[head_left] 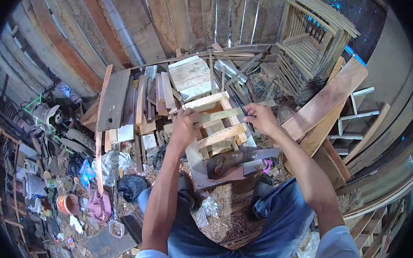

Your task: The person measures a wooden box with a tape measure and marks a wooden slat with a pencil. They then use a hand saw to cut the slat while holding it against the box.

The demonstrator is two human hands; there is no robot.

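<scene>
A short pale wooden slat stretches between my two hands, above a small wooden frame. My left hand is closed around the slat's left end, the fingertips partly hidden. At the slat's right end, my right hand pinches with thumb and fingers. The frame, made of light wood bars, rests on a low wooden bench. On the bench's near side lies a handsaw, its dark handle to the left and its blade pointing right.
Several boards lean at the left, behind a dark plastic bag. To the right lie long planks and a slatted wooden rack. An orange bucket stands among clutter on the left. Shavings cover the floor.
</scene>
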